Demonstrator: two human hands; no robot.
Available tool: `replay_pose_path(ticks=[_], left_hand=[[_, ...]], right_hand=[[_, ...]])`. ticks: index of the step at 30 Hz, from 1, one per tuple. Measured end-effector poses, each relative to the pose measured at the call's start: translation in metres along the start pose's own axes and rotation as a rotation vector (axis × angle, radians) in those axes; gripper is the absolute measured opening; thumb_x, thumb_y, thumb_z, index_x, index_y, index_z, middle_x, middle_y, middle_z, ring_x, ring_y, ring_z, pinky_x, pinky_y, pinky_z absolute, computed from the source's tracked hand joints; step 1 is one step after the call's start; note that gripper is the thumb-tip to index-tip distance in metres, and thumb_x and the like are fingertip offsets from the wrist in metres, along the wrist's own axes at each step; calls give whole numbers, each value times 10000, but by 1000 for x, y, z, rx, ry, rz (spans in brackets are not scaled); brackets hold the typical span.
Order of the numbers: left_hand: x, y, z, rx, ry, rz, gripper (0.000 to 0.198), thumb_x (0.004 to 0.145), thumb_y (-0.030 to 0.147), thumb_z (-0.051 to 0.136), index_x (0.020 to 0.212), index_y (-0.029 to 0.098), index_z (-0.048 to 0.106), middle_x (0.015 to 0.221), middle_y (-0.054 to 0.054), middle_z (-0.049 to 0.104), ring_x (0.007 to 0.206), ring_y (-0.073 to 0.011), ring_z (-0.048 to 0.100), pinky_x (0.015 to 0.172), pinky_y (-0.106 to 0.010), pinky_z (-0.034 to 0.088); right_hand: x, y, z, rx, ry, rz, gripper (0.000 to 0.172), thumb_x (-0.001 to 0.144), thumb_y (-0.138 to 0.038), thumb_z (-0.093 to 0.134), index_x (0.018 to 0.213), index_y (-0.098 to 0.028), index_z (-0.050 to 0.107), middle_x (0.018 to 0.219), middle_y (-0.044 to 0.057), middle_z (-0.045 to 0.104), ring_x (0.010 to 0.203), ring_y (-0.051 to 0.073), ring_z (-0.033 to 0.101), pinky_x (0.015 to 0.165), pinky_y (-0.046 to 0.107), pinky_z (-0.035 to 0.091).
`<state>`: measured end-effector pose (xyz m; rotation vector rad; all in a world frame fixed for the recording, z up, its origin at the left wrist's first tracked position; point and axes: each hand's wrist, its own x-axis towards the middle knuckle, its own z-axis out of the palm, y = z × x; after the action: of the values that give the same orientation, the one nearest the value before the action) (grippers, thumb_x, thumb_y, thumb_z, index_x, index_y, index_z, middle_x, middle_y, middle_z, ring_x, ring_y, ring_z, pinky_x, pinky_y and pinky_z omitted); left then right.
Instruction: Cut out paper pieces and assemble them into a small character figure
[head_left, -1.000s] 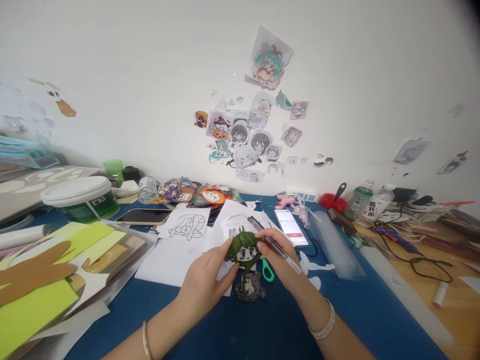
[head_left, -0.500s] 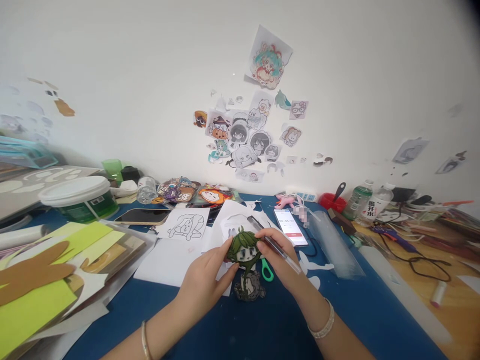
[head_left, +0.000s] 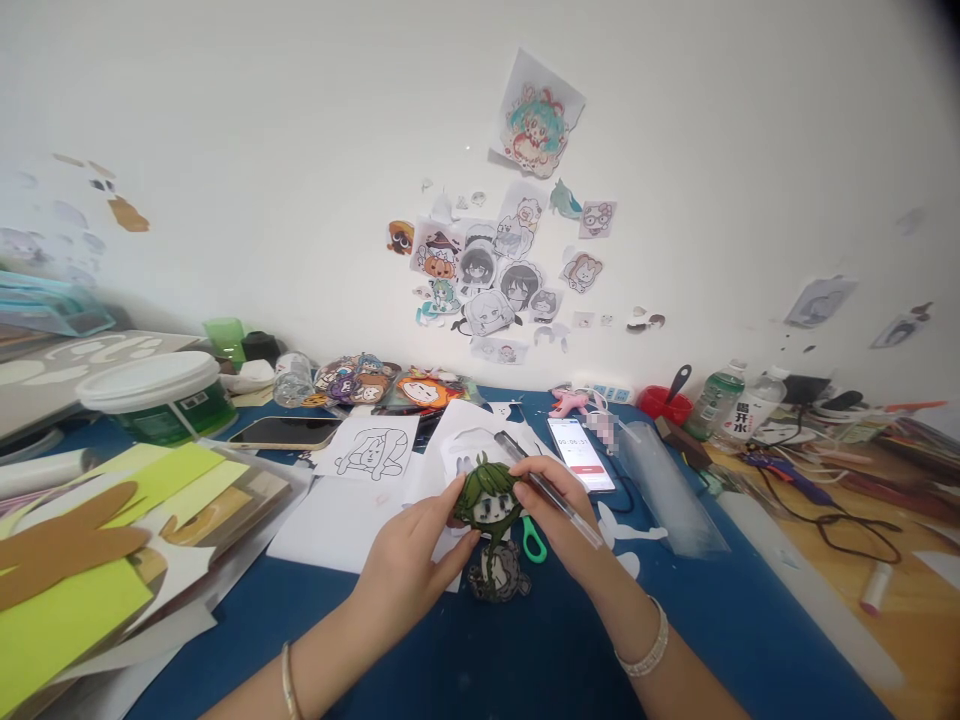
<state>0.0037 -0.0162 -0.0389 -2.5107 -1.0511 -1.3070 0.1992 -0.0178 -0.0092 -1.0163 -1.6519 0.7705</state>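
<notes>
A flat chibi character cutout (head_left: 491, 508) with green hair and a pale face stands between my hands. My left hand (head_left: 409, 540) grips its left edge, thumb below and fingers behind. In my right hand (head_left: 562, 510) a clear-barrelled pen (head_left: 564, 508) lies slanted, its dark end up and left. The right fingertips also touch the cutout's right edge. Just under the face is a grey patterned part (head_left: 510, 575) with a green strand across it; whether it joins the cutout I cannot tell. A green scissors handle (head_left: 535, 540) shows beside the right hand.
Behind my hands lie white sheets (head_left: 330, 525) and a line drawing (head_left: 371, 450). A lit phone (head_left: 581, 455) and a clear plastic sheet (head_left: 667, 490) are to the right. Coloured foam sheets (head_left: 67, 610) and a white-lidded tub (head_left: 150, 380) crowd the left. Bottles (head_left: 754, 410) stand back right.
</notes>
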Motion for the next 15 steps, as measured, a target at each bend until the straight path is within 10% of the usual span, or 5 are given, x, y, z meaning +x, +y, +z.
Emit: replay_pose_path(ticks=[15], left_hand=[[-3, -3, 4, -4, -28, -17, 495, 869, 258, 436, 1331, 240, 259, 760, -29, 659, 667, -163, 639, 564, -244, 504]], right_hand=[[1, 2, 1, -4, 2, -18, 115, 849, -289, 504, 907, -223, 579, 871, 33, 575, 830, 186, 556, 648, 259, 448]])
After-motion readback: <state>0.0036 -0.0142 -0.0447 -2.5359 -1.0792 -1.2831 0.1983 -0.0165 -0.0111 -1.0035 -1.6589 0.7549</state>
